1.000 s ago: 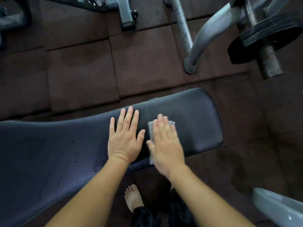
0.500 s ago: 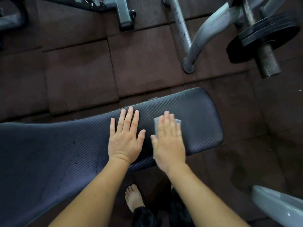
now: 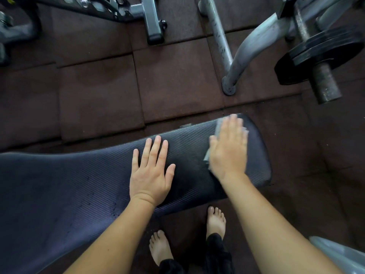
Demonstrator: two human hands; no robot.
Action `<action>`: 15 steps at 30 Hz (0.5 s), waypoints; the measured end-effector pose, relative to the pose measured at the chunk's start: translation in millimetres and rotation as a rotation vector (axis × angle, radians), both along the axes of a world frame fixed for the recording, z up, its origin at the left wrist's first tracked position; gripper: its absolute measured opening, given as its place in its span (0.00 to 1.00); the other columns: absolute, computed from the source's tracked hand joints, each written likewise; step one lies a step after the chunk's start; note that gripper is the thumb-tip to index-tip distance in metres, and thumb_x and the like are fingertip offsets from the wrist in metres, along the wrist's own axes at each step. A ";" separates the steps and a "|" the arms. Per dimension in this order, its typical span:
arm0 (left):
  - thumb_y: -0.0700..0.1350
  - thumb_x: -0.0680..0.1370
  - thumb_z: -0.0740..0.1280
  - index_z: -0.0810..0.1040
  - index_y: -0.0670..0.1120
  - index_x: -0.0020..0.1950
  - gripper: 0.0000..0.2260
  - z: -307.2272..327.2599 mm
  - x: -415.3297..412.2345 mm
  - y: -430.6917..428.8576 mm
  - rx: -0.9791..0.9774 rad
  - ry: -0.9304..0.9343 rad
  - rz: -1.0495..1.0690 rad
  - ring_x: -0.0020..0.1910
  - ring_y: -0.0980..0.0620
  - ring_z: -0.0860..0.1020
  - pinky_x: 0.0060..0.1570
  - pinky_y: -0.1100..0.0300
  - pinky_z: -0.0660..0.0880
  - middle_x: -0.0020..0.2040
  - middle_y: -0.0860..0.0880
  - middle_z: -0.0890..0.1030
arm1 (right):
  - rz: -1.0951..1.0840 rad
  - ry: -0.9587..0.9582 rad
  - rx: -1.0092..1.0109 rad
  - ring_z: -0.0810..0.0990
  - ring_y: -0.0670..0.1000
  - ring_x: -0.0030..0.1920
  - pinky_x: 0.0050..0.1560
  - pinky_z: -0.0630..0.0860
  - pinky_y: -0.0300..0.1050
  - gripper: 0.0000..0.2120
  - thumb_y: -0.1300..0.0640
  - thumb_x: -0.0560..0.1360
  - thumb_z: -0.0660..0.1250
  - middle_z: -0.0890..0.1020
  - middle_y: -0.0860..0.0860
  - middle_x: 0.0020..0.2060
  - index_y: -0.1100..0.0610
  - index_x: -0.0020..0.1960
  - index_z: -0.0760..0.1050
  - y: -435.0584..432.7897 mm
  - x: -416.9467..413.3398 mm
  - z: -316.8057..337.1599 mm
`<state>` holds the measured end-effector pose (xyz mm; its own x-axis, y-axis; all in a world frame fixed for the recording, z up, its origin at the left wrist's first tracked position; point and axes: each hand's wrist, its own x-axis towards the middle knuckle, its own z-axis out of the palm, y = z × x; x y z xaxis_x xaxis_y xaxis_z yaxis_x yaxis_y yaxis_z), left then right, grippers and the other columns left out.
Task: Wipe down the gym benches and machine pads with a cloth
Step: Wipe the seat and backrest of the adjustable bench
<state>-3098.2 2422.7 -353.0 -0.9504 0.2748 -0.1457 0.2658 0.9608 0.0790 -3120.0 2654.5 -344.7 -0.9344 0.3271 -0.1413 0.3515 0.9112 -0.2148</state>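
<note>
While the cloth (image 3: 217,127) is at work on the narrow end of the bench (image 3: 79,184), most of the job looks to lie ahead. The pad shows no clear line between wiped and unwiped, so I cannot tell how much of it is clean. Pale specks (image 3: 114,207) sit near the bench's front edge, beside the left forearm, and I judge that the long wide stretch away from the narrow end wants a pass. No other bench or machine pad appears in full, so those are presumably left too. Beyond the bench's far side only a grey frame leg (image 3: 245,52) and a black weight plate (image 3: 320,52) on its bar show, over brown floor tiles (image 3: 98,99).

The left hand (image 3: 151,175) lies flat on the middle of the bench, palm down, fingers straight and slightly spread, holding nothing; it seems to brace. The right hand (image 3: 229,151) is on the narrow end of the bench, close to its far edge. It is also flat with fingers stretched out, though it is blurred and fine detail is lost. The cloth is pressed under that palm against the pad. Grey edges peep out beside the fingers and by the thumb; the rest is hidden. Bare pad lies between the cloth and the left hand. Two bare feet (image 3: 216,220) stand on the floor at the bench's near side.
</note>
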 end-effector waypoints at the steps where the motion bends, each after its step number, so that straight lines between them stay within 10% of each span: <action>1: 0.60 0.84 0.50 0.55 0.49 0.85 0.31 0.1 -0.3 -0.1 0.002 -0.005 -0.001 0.84 0.47 0.51 0.80 0.38 0.51 0.85 0.49 0.53 | 0.123 -0.002 0.002 0.50 0.60 0.83 0.81 0.49 0.61 0.33 0.47 0.83 0.49 0.54 0.61 0.82 0.63 0.82 0.53 -19.2 0.0 -0.7; 5: 0.61 0.84 0.49 0.55 0.50 0.85 0.31 4.8 -2.7 -1.3 0.010 -0.050 -0.007 0.84 0.48 0.49 0.81 0.39 0.50 0.85 0.51 0.52 | 0.474 -0.017 -0.024 0.54 0.58 0.82 0.80 0.50 0.58 0.31 0.47 0.83 0.49 0.56 0.59 0.82 0.61 0.82 0.55 -18.7 9.7 -3.3; 15: 0.61 0.84 0.48 0.55 0.49 0.85 0.31 29.4 -3.9 -102.3 0.055 -0.102 0.080 0.84 0.50 0.46 0.82 0.44 0.47 0.86 0.51 0.51 | 0.154 -0.099 -0.009 0.48 0.59 0.83 0.82 0.46 0.59 0.36 0.42 0.81 0.43 0.51 0.59 0.83 0.63 0.83 0.52 -36.9 -0.4 12.4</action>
